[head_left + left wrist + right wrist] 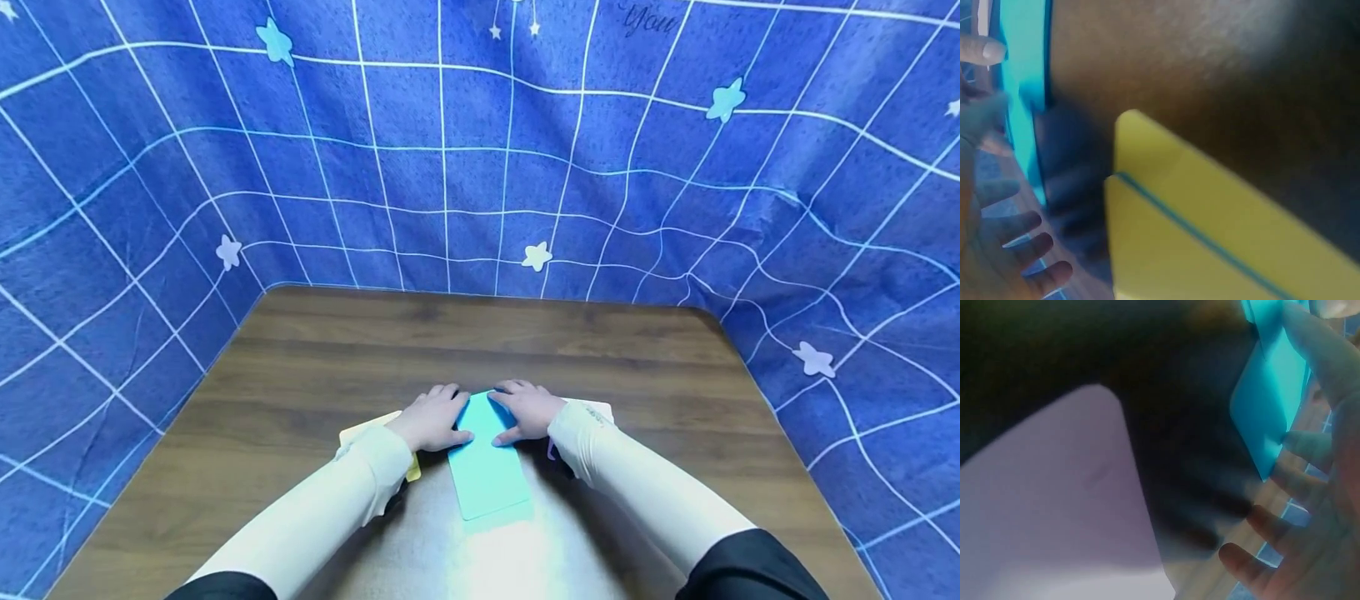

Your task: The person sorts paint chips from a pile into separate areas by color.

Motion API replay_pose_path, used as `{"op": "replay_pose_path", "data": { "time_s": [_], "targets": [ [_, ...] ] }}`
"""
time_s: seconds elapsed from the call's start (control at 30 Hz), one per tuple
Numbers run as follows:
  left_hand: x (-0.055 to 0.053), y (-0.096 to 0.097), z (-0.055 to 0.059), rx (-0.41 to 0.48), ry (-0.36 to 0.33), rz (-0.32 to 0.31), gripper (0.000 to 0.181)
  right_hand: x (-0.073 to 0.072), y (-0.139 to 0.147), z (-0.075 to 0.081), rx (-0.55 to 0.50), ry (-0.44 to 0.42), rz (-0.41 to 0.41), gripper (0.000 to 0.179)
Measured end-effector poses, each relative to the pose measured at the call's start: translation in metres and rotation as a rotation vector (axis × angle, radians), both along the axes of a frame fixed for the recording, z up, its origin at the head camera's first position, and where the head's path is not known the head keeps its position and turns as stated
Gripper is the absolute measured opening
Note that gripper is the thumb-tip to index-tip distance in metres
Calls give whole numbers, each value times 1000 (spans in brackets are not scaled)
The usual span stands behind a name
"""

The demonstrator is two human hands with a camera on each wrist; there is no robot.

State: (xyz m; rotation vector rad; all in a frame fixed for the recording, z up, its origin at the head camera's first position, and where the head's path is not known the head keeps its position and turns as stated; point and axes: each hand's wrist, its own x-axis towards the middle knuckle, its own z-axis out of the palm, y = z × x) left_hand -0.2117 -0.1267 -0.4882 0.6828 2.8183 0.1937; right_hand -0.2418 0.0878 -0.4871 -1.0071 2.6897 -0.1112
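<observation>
A flat cyan rectangular sheet (487, 475) lies lengthwise on the table between my hands; it seems to have two overlapping layers. My left hand (435, 418) rests at its far left edge, thumb on the cyan surface. Opposite it, my right hand (527, 410) touches the far right edge, its thumb also on top. Both wrist views show the other fingers spread, fairly straight. Yellow boards (1172, 206) with a teal line between them lie beneath my left wrist. Near my right wrist is a pale purple sheet with a rounded corner (1072, 487).
The brown wood-grain table (330, 350) has rounded far corners. A cream sheet (367, 427) shows beside the left forearm and a whitish one (596, 408) beyond the right wrist. Blue gridded fabric with stars (465, 175) hangs around the table. Glare lies near the front.
</observation>
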Motion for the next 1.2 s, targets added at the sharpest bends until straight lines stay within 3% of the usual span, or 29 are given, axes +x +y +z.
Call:
{"op": "replay_pose_path", "data": {
  "time_s": [0.3, 0.47, 0.77, 1.0, 1.2],
  "targets": [
    [4, 2, -4, -20, 34, -59, 74, -2, 2, -1, 18, 2, 4, 86],
    [5, 5, -3, -17, 14, -89, 75, -3, 2, -3, 49, 15, -7, 84],
    [5, 7, -5, -27, -24, -71, 78, -1, 0, -5, 87, 37, -27, 89],
    [5, 7, -7, -68, -40, -68, 103, 3, 1, 1, 118, 34, 1, 108],
    [5, 7, -6, -48, -24, -70, 88, 2, 2, 0, 103, 27, -12, 108]
  ]
}}
